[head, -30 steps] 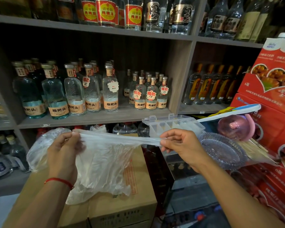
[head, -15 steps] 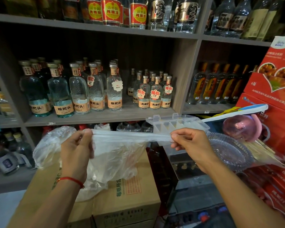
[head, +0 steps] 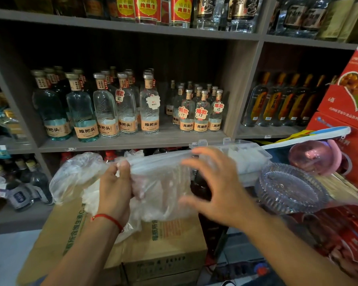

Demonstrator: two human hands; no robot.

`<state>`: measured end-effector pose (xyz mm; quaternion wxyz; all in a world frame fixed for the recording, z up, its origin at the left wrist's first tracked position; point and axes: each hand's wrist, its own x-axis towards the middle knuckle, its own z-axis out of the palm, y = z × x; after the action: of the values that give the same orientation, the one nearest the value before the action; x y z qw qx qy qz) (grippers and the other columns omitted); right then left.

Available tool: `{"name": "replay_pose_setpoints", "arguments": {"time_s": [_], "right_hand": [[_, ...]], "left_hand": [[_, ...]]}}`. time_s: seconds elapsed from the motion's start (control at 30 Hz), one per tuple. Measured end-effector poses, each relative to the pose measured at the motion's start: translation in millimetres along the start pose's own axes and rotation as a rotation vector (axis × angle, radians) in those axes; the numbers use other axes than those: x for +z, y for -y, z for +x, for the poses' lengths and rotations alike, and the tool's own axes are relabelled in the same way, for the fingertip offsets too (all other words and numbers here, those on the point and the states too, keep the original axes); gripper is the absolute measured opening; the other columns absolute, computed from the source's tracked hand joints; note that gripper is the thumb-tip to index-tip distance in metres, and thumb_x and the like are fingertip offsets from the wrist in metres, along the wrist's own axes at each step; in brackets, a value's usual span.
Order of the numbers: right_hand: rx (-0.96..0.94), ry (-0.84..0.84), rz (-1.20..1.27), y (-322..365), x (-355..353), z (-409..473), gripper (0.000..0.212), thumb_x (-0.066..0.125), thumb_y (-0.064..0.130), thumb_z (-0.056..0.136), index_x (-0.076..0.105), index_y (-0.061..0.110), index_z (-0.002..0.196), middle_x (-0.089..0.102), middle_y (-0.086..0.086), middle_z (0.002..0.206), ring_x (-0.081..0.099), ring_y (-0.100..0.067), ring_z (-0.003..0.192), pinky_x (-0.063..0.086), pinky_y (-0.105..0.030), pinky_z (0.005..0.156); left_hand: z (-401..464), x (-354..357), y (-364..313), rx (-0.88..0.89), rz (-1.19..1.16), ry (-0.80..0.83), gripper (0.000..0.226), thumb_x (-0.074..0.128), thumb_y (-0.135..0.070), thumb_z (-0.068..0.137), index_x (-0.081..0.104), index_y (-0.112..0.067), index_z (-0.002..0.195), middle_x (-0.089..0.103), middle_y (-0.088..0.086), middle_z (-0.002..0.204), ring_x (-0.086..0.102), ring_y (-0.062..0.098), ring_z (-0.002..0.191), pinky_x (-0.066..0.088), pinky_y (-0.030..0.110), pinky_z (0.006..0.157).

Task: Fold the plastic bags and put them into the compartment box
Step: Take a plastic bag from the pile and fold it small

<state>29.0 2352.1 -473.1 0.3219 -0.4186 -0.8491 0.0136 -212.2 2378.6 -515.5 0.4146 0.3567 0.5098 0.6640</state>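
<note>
Head view: plastic bag [head: 159, 188] stretched left-right, left hand [head: 116, 188] pinching its top edge, right hand [head: 213, 188] blurred, fingers spread at it, grip unclear; compartment box [head: 248, 153] partly hidden.

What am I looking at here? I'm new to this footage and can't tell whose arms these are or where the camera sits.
No machine here: these are a person's two bare hands, filmed by one wide-angle camera worn on their head, looking forward and down. The left hand, with a red string on its wrist, grips a clear plastic bag held up in the air. The right hand is spread open at the bag's other end; its blur hides whether it touches. Behind it stands the clear compartment box, lid open. Below the bag are cardboard cartons. To the right lies a glass dish. The shelves behind carry bottles.
</note>
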Motion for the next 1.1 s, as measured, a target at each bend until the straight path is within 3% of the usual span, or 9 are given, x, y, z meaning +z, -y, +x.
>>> {"name": "replay_pose_setpoints", "arguments": {"time_s": [0.1,0.2,0.3,0.43,0.53,0.63,0.77,0.87,1.1], "right_hand": [[-0.138,0.229,-0.119,14.9,33.5,0.0,0.087,0.074,0.062,0.08,0.031,0.037,0.15,0.024,0.004,0.161,0.017,-0.018,0.151,0.011,-0.044,0.121],[-0.062,0.157,-0.074,13.5,47.0,13.5,0.067,0.079,0.025,0.091,0.041,0.029,0.146,0.048,0.004,0.148,0.039,-0.014,0.14,0.028,-0.041,0.119],[0.124,0.113,0.111,8.4,41.5,28.2,0.048,0.076,0.023,0.095,0.051,0.029,0.136,0.064,0.008,0.135,0.057,-0.006,0.123,0.041,-0.041,0.113],[0.229,0.11,0.217,-3.0,30.1,31.3,0.038,0.073,0.005,0.093,0.063,0.028,0.122,0.065,0.016,0.121,0.058,0.004,0.112,0.046,-0.016,0.1],[0.248,0.091,0.249,-7.6,25.4,29.0,0.032,0.07,0.008,0.093,0.071,0.026,0.12,0.065,0.02,0.112,0.058,0.005,0.108,0.041,-0.009,0.089],[0.184,0.107,0.228,-11.5,25.3,28.1,0.024,0.071,0.014,0.095,0.075,0.021,0.118,0.066,0.015,0.108,0.056,-0.005,0.107,0.044,-0.021,0.092],[0.172,0.104,0.276,-22.4,24.3,23.7,0.026,0.073,0.016,0.095,0.076,0.03,0.117,0.067,0.022,0.109,0.06,0.003,0.107,0.047,-0.016,0.093],[0.273,0.115,0.315,-37.9,18.8,18.9,0.033,0.074,0.021,0.096,0.07,0.037,0.124,0.064,0.03,0.113,0.057,0.015,0.111,0.043,-0.003,0.088],[0.524,0.169,0.689,-62.4,2.6,1.7,0.037,0.077,0.024,0.095,0.068,0.037,0.129,0.072,0.008,0.121,0.068,-0.008,0.115,0.055,-0.038,0.106]], "left_hand": [[-1.1,1.2,0.5,-0.143,-0.115,0.031,0.021,0.046,-0.026,0.11,0.05,-0.005,0.109,0.061,0.018,0.071,0.056,0.022,0.044,0.05,0.03,0.043],[-2.8,-0.6,-2.6,-0.205,-0.146,0.046,0.021,0.047,-0.022,0.11,0.048,-0.004,0.12,0.064,0.015,0.088,0.067,0.02,0.05,0.057,0.029,0.049],[-5.5,-4.9,-7.6,-0.175,-0.043,0.062,0.022,0.047,-0.023,0.11,0.043,-0.011,0.128,0.067,0.023,0.103,0.075,0.026,0.066,0.06,0.029,0.057],[-9.7,-11.9,-10.5,0.56,0.678,-0.112,0.03,0.053,-0.015,0.1,0.051,-0.011,0.13,0.054,0.005,0.119,0.057,0.021,0.093,0.047,0.034,0.079],[-16.6,-6.5,-10.7,1.039,0.847,0.224,0.04,0.06,-0.021,0.086,0.062,-0.012,0.124,0.054,0.001,0.122,0.053,0.02,0.113,0.043,0.037,0.093],[-21.6,4.8,-3.4,1.155,0.982,0.402,0.04,0.071,-0.029,0.091,0.066,-0.017,0.13,0.062,0.001,0.131,0.057,0.023,0.125,0.043,0.047,0.1],[-21.1,9.3,-1.2,1.121,0.812,0.288,0.015,0.073,-0.027,0.092,0.078,-0.015,0.099,0.074,-0.005,0.099,0.067,0.02,0.099,0.05,0.051,0.088],[-21.5,5.9,-5.6,0.859,0.647,0.205,0.006,0.074,-0.029,0.091,0.073,-0.024,0.089,0.071,-0.016,0.091,0.065,0.005,0.09,0.053,0.034,0.085],[-8.9,-0.4,-6.3,0.362,0.377,0.087,0.011,0.076,-0.025,0.092,0.07,-0.021,0.083,0.072,-0.005,0.08,0.067,0.012,0.076,0.052,0.027,0.075]]}}
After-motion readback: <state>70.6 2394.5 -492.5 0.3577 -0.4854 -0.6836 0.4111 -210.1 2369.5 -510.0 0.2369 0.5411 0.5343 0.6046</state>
